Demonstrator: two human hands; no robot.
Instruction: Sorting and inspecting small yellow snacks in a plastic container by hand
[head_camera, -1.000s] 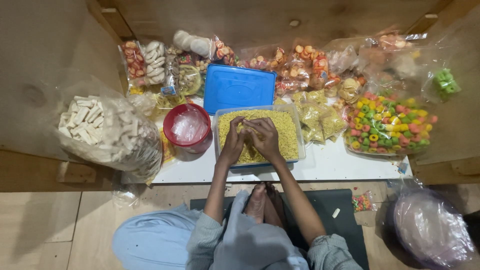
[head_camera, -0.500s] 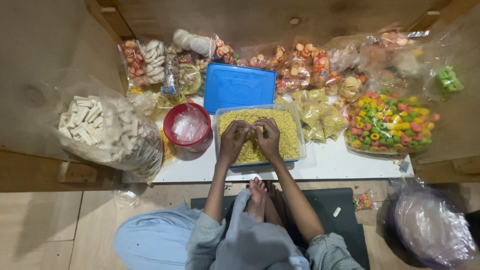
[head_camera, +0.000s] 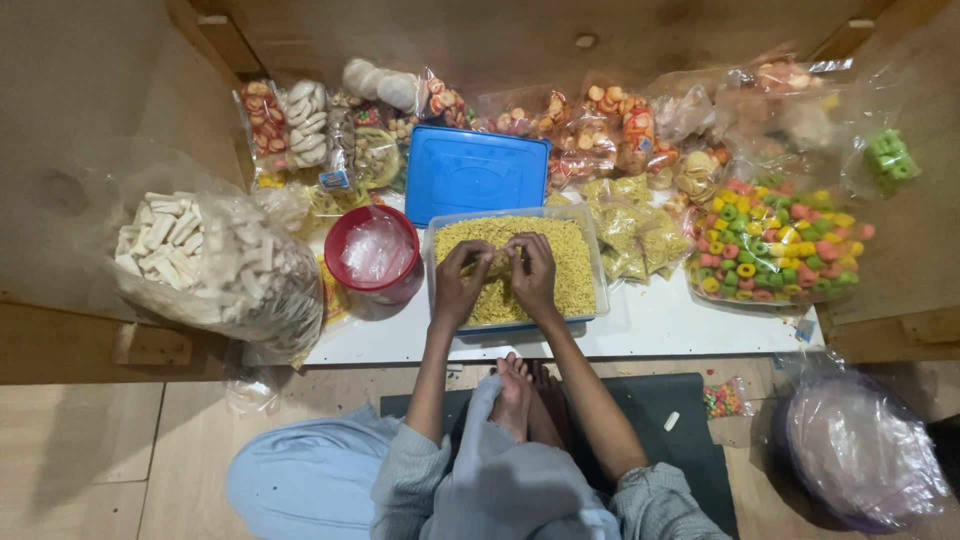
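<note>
- Left hand (head_camera: 458, 285), right hand (head_camera: 532, 272): side by side over the tub (head_camera: 590, 262) of yellow snack (head_camera: 570, 260), fingertips pinched together on something small; cannot tell what.
- Step, as judged: portioning snack by hand; next calls for a steady pinch.
- Blue lid (head_camera: 475, 172): just beyond the hands.
- Red bowl (head_camera: 374, 252): just left of the left hand.

both the left hand (head_camera: 458, 285) and the right hand (head_camera: 533, 275) are resting side by side in the tub of fine snack bits (head_camera: 575, 268), which is sitting on the low table (head_camera: 680, 325). the tub's lid (head_camera: 475, 173) is lying just behind it, the round bowl (head_camera: 375, 255) is standing to its left, and the bag of ring snacks (head_camera: 775, 250) is lying to its right. the big bag of stick pieces (head_camera: 215, 260) is lying at the table's left end.
</note>
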